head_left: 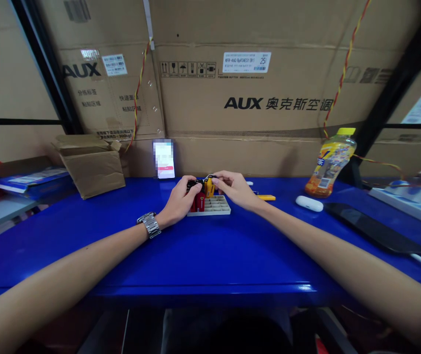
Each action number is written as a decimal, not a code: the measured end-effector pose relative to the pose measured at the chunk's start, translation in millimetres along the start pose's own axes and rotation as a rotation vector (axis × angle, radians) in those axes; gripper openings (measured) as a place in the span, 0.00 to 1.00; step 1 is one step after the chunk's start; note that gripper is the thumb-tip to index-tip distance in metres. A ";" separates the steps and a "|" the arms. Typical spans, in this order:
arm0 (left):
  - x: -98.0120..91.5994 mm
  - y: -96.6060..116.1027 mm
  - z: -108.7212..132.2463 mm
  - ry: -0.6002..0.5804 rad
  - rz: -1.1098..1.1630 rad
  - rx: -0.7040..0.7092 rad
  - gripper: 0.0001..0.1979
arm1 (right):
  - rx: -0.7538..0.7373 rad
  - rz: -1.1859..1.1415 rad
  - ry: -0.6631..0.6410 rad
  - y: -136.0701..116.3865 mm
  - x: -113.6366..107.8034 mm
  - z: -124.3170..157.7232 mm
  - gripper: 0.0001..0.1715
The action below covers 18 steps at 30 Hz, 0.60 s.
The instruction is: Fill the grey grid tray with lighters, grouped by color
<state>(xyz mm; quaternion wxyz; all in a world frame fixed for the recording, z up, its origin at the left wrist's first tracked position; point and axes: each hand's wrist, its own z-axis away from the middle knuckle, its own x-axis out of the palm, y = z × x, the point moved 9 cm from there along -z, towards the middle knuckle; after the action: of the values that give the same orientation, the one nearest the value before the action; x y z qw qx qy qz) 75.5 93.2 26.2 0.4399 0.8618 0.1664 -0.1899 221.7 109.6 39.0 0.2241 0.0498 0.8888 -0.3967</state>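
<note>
A small white gridded tray (218,205) lies on the blue table, with several open compartments on its right side. Red block-like pieces (200,202) with dark tops stand upright at its left end. My left hand (181,199), with a metal watch on the wrist, is closed around these red pieces, its thumb over their tops. Beside them is a yellow piece (209,188) with a black top, upright over the tray's back. My right hand (235,188) pinches its top between thumb and fingers. Whether the yellow piece sits in a compartment, I cannot tell.
Behind the tray a lit phone (165,160) leans against large cartons. An open cardboard box (91,167) stands at left. On the right are a yellow-handled tool (266,197), a white earbud case (309,203), a drink bottle (329,164) and a black cabled device (375,228).
</note>
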 end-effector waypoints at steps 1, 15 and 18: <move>0.1 -0.1 0.1 -0.001 0.004 -0.002 0.14 | 0.012 -0.018 -0.018 3.4 2.5 0.7 0.14; 1.2 -1.2 0.7 -0.019 0.003 -0.014 0.15 | 0.015 0.727 -0.261 -17.9 -32.2 -4.8 0.06; 0.9 -2.3 1.2 -0.022 0.002 -0.028 0.15 | 0.223 1.013 -0.463 9.9 -61.9 4.5 0.03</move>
<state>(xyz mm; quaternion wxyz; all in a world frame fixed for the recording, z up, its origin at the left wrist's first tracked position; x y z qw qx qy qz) 75.1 93.6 23.5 0.4539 0.8536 0.1636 -0.1965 281.3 118.6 56.8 0.5689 0.4051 0.6342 -0.3316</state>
